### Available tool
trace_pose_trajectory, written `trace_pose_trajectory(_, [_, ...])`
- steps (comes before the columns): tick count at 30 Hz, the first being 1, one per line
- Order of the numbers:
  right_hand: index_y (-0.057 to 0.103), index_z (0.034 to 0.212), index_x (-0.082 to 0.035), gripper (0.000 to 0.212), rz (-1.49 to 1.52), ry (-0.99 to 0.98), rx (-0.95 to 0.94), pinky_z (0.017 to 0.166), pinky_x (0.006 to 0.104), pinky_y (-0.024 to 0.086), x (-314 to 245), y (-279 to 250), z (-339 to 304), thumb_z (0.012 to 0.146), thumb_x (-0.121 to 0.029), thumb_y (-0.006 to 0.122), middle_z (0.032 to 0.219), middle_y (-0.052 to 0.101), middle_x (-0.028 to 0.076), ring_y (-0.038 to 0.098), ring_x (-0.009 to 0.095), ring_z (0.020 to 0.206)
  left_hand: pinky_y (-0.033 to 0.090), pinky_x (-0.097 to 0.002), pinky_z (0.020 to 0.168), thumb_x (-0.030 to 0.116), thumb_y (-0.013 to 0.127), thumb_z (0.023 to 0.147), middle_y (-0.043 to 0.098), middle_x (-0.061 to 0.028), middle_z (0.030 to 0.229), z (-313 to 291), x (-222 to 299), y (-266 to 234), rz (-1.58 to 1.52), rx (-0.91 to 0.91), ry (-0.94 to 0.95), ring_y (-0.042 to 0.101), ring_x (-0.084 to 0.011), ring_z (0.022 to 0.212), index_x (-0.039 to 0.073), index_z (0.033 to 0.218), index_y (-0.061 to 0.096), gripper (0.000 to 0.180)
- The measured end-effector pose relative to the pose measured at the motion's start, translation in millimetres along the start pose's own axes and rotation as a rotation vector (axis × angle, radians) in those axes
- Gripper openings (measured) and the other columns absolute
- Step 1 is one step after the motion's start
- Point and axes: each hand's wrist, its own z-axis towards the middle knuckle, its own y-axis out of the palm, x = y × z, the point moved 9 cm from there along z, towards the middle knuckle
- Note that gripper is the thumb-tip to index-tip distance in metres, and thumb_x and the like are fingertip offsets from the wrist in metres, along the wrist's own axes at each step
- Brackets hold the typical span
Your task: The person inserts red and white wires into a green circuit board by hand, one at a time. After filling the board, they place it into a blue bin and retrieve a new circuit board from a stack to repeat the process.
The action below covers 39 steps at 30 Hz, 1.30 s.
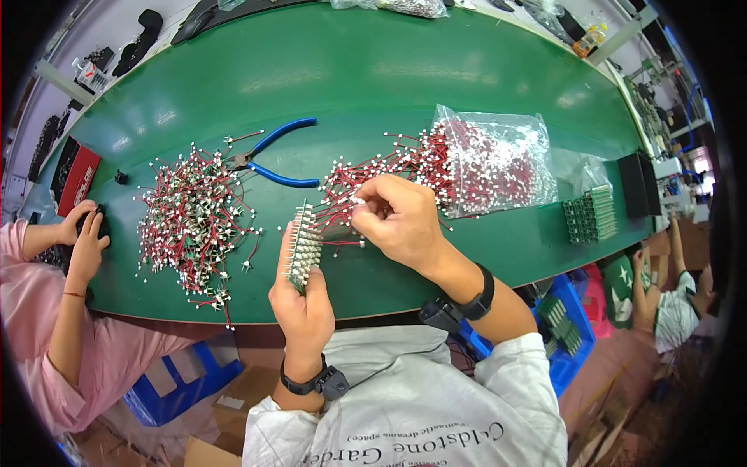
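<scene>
My left hand (302,307) grips a small green circuit board (303,249) by its lower end, thumb on the near face. Rows of pale connectors and pins cover the board. Just to its right, my right hand (401,218) is closed in a pinch at the white plug end of a red wire lead; the fingers partly hide it. Loose red leads with white plugs (366,180) spread behind both hands, spilling from a clear plastic bag (506,167). Left of the board lies a heap of wired pieces (191,222), with blue-handled cutters (294,125) resting open beside it.
Bundled green boards (591,216) and a black bin (640,185) stand at the table's right end. A red box (78,179) is at the left, near a co-worker's hands (87,245). Below the right edge sits a blue crate (580,350) with boards. Another person is beyond it.
</scene>
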Motion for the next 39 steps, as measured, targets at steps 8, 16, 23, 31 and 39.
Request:
trace_pose_trajectory(8, [0.060,0.079,0.001,0.005,-0.089,0.060,0.074,0.050,0.0238,0.045,15,-6,5,0.079,0.000,0.065,0.066,0.058,0.003,0.055,0.008,0.055,0.041,-0.0200,0.071,-0.008,0.055,0.086,0.064,-0.0031,0.098,-1,-15,-6,-0.491,0.083,-0.133,0.055,-0.0051,0.082,-0.005,0.113,0.059,0.027])
trace_pose_trajectory(16, [0.048,0.101,-0.002,0.011,0.716,0.386,-0.124,0.069,0.0245,0.053,43,20,0,0.091,0.004,0.049,0.089,0.063,0.008,0.062,0.010,0.079,0.052,-0.0394,0.093,-0.009,0.050,0.085,0.062,-0.0141,0.115,13,-35,-29,-0.904,0.208,-0.157,0.063,-0.0222,0.103,-0.005,0.123,0.052,0.038])
trace_pose_trajectory(23, [0.055,0.104,-0.001,0.012,0.369,0.258,-0.220,0.061,0.0240,0.044,26,20,1,0.097,-0.004,0.046,0.080,0.056,0.001,0.051,0.007,0.068,0.051,-0.0406,0.095,-0.009,0.050,0.086,0.062,-0.0128,0.117,20,-31,-20,-0.963,0.215,-0.160,0.063,-0.0223,0.105,-0.004,0.126,0.051,0.040])
trace_pose_trajectory(31, [0.063,0.092,-0.001,0.006,0.071,-0.122,-0.246,0.062,0.0309,0.045,-21,19,-2,0.087,-0.004,0.065,0.078,0.062,0.009,0.057,0.018,0.064,0.051,-0.0338,0.091,-0.010,0.050,0.088,0.063,-0.0110,0.112,25,-26,-5,-0.916,0.237,-0.136,0.063,-0.0167,0.097,-0.002,0.122,0.052,0.035])
trace_pose_trajectory(39, [0.062,0.086,-0.004,0.010,-0.010,-0.129,-0.192,0.053,0.0345,0.044,-19,27,-11,0.079,-0.003,0.070,0.071,0.055,0.006,0.056,0.021,0.056,0.052,-0.0384,0.097,-0.010,0.049,0.092,0.061,-0.0126,0.116,18,-11,14,-0.878,0.187,-0.118,0.063,-0.0186,0.102,-0.002,0.125,0.049,0.034])
